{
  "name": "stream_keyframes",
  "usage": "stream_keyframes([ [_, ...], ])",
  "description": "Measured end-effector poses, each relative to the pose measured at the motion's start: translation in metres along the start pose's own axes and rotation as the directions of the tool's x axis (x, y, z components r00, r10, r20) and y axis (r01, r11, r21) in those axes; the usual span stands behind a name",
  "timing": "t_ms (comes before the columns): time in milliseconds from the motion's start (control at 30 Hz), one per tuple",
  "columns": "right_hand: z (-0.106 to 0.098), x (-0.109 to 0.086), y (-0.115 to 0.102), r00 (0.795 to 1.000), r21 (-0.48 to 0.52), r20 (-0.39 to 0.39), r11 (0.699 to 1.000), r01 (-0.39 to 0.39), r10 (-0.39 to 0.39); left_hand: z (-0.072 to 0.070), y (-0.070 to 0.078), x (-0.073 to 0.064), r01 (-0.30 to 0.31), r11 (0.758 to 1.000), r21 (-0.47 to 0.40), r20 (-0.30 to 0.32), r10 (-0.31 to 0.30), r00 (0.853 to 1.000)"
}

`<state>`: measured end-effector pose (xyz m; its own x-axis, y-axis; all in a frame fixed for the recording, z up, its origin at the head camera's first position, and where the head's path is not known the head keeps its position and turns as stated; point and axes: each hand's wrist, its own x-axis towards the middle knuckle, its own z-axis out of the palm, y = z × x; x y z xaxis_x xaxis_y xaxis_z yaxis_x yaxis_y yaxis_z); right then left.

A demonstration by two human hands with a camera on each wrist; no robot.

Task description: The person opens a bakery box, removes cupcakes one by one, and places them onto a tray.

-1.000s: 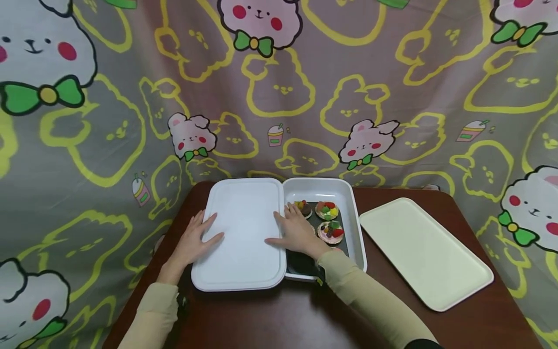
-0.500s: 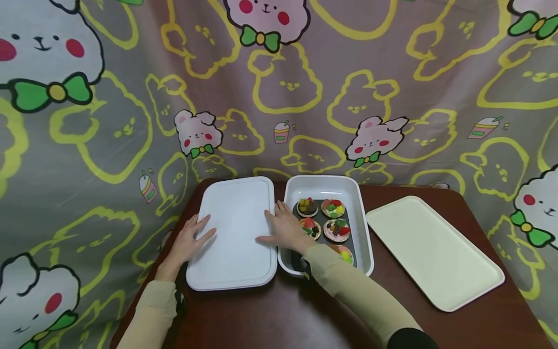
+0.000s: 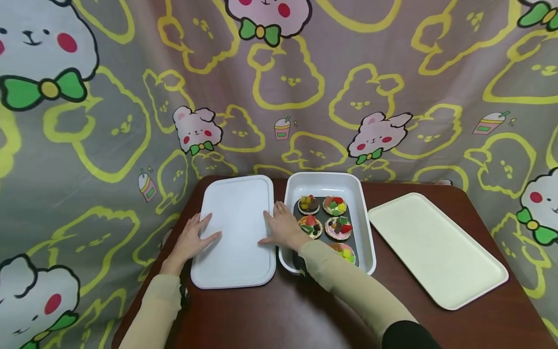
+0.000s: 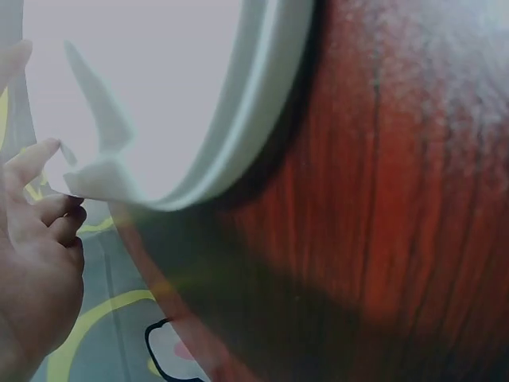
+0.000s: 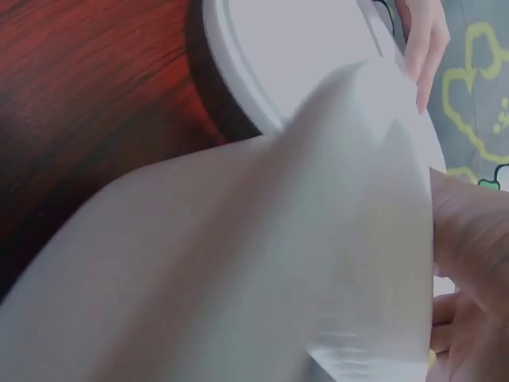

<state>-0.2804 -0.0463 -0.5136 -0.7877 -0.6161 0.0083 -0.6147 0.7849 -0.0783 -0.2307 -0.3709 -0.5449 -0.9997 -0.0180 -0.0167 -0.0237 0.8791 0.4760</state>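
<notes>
A white rectangular lid (image 3: 235,232) with rounded corners lies flat at the left of the table. My left hand (image 3: 190,240) grips its left edge, thumb over the top; in the left wrist view some fingers curl beside the rim. On the opposite edge my right hand (image 3: 285,227) holds the lid, thumb on the surface and its other fingers at the side. Close on the right stands a white tub (image 3: 366,232) with several fruit tarts (image 3: 338,228) on a dark board. My right forearm crosses the tub's near-left corner and hides part of it.
A cream tray (image 3: 436,247) lies at an angle at the right of the brown table (image 3: 279,315). Behind the table hangs a patterned cloth (image 3: 305,87) with rabbit faces.
The lid has slid left with both hands, away from the tub whose left side it had bordered. A gap now shows between them, and more tarts are visible.
</notes>
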Motion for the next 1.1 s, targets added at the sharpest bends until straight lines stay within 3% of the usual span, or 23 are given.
stream_keyframes([
  [200, -0.001, 0.007, 0.0, 0.995, 0.009, 0.102, 1.0, 0.025, -0.026, 0.003, -0.004, 0.009, 0.028, 1.0, 0.009, 0.024, -0.028, 0.999],
  [500, -0.001, 0.013, -0.003, 0.986, -0.025, 0.167, 0.999, 0.024, -0.02, 0.009, -0.006, 0.02, 0.039, 0.999, 0.019, 0.064, -0.04, 0.997],
  [633, 0.0, 0.016, -0.004, 0.981, -0.029, 0.193, 0.999, 0.023, -0.017, 0.012, -0.009, 0.023, 0.062, 0.998, -0.021, 0.084, -0.06, 0.995],
  [867, 0.001, 0.018, -0.006, 0.975, -0.089, 0.223, 0.996, 0.025, -0.004, 0.027, -0.03, 0.034, 0.048, 0.996, -0.074, 0.045, -0.045, 0.998],
  [1000, -0.002, 0.018, -0.009, 0.969, -0.139, 0.248, 0.989, 0.051, -0.015, 0.032, -0.036, 0.033, 0.042, 0.997, -0.063, 0.038, -0.04, 0.998],
  [1100, -0.002, 0.018, -0.011, 0.968, -0.166, 0.249, 0.984, 0.061, -0.018, 0.03, -0.029, 0.028, 0.058, 0.997, -0.051, 0.05, -0.055, 0.997],
])
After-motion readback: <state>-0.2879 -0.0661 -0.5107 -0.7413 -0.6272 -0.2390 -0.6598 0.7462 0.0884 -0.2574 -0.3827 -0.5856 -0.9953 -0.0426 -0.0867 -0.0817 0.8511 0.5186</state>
